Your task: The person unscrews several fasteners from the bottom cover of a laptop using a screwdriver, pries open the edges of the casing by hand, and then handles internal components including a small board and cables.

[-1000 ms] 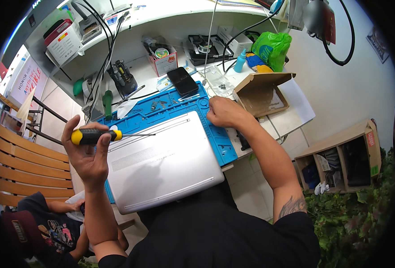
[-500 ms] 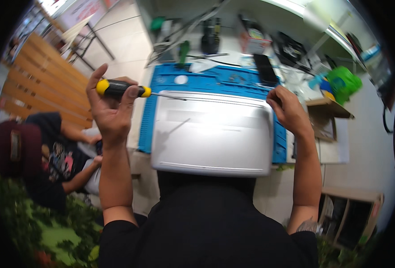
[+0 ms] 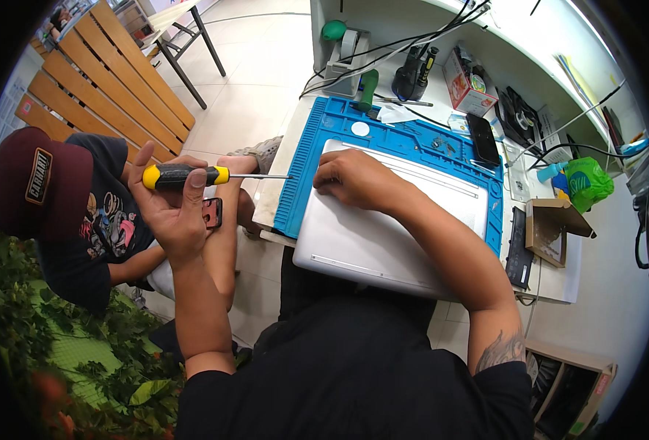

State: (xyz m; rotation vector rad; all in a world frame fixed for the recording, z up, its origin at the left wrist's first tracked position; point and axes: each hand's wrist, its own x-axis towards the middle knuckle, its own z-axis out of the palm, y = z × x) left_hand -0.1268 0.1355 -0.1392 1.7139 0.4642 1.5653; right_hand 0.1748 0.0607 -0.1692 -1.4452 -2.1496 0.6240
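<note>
Held in my left hand [image 3: 176,209] is a yellow-and-black screwdriver [image 3: 185,176], its thin shaft level and its tip over the left edge of the blue repair mat [image 3: 293,198]. A silver laptop [image 3: 368,238] lies underside up on the mat, its near edge jutting past the table. Reaching across it, my right hand [image 3: 354,178] is at the laptop's upper left corner. Those fingers are bent and pressed together against the casing; anything pinched between them is hidden.
A person in a maroon cap [image 3: 42,183] sits at the left, holding a phone [image 3: 212,213]. A black phone [image 3: 482,139] rests on the mat's far right. Farther right are a black battery pack [image 3: 519,253], an open cardboard box [image 3: 552,235] and a green bag [image 3: 587,182].
My right hand has moved from the laptop's upper right corner to its upper left corner. The view has swung left. My left hand still holds the screwdriver.
</note>
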